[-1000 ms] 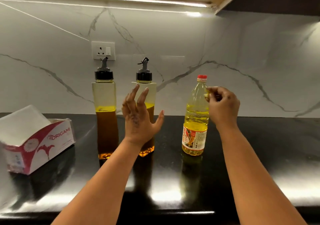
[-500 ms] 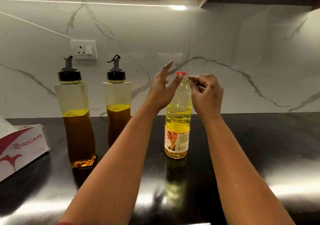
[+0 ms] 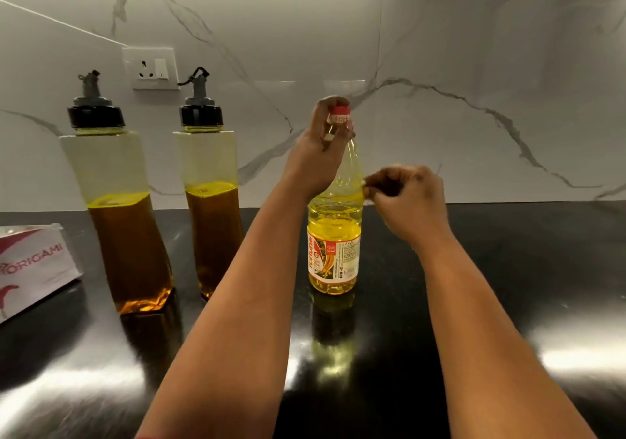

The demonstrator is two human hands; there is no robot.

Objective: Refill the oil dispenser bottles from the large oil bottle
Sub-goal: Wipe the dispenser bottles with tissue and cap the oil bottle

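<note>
On the black counter (image 3: 508, 269), two half-full dispenser bottles (image 3: 118, 208) stand left of frame; the large oil bottle (image 3: 333, 232) stands upright at centre. The left hand (image 3: 318, 154) grips its red cap (image 3: 339, 115) from above. The right hand (image 3: 403, 198), lower right, pinches something tiny, unidentifiable.

Domestic kitchen: glossy black countertop (image 3: 508, 269), marble-veined backsplash (image 3: 474, 49) with wall socket (image 3: 154, 68), and two oil dispenser bottles (image 3: 118, 201) standing on it.

Left hand (image 3: 318, 154) raised, grip closed; right hand (image 3: 406, 198) seemingly pinched.
</note>
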